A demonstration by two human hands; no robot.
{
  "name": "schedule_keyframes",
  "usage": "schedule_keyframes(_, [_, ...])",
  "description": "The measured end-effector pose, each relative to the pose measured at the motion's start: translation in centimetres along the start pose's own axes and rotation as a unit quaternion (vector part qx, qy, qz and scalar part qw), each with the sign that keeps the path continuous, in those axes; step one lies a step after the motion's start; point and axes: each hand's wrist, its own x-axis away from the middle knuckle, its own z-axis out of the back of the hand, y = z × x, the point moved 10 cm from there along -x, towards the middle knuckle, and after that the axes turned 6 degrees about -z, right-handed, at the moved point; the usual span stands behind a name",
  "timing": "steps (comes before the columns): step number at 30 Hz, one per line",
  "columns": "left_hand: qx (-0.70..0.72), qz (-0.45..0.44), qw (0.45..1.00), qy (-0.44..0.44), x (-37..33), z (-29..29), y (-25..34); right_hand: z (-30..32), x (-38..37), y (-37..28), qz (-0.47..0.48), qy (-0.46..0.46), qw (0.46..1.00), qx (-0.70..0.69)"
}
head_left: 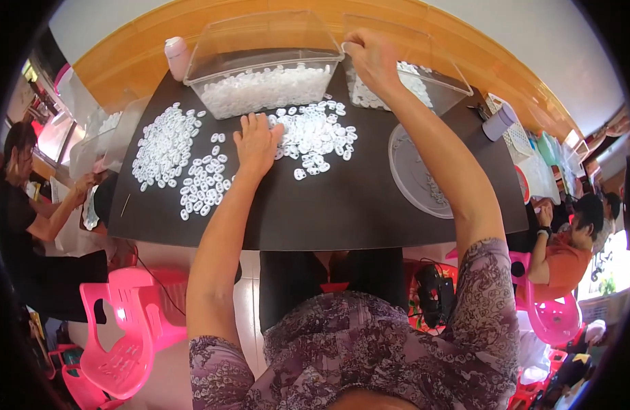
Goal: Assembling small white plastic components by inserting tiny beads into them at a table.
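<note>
My left hand (257, 145) rests on the dark table with its fingers spread. It touches the left side of a loose heap of small white oval plastic pieces (315, 133), which seem to have two holes each. My right hand (373, 63) reaches to the far side, its fingers curled over the left corner of a clear plastic bin (451, 83). White pieces lie in the bottom of that bin, partly hidden behind my right forearm. Left of it stands a second clear bin (260, 58), with a thick layer of the same pieces.
Two more groups of white pieces (166, 147) lie on the table's left. A round grey tray (405, 164) with a few small bits sits under my right forearm. A pink bottle (177, 58) and a purple-grey cup (499, 123) stand at the back. Co-workers sit on both sides; pink chairs (127, 321) stand near.
</note>
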Motion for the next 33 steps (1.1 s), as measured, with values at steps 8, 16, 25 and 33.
schedule_keyframes(8, [0.109,-0.080,0.991,0.018,2.8,-1.5,4.7,-0.8,-3.1,1.6,0.063,0.091,0.992,0.063])
schedule_keyframes(16, [0.222,-0.077,0.971,0.046,5.6,-0.8,6.8,3.0,-4.6,9.3,-0.025,0.070,0.981,0.181])
schedule_keyframes(25, [0.279,-0.004,0.946,0.163,7.3,4.6,2.5,2.5,-2.8,8.2,0.074,0.030,0.972,0.220])
schedule_keyframes(33, [0.188,-0.091,0.974,0.088,8.2,3.7,5.8,1.4,8.4,-2.0,0.070,-0.081,0.994,-0.024])
